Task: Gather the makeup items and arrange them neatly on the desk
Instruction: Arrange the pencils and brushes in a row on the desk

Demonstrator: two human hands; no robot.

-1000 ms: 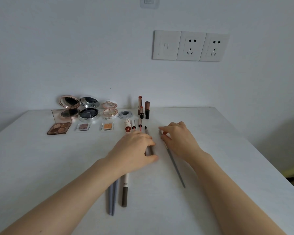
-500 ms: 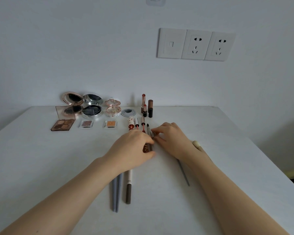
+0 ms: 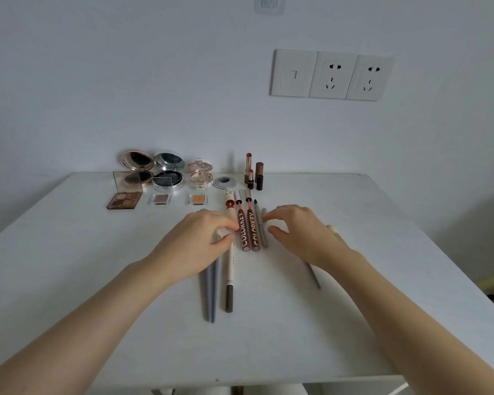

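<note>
White desk: two red lip gloss tubes lie paired at centre, grey pencil just right of them. Left hand curled, fingertips against the tubes; right hand curled, fingertips at the pencil; actual grip undeterminable
</note>
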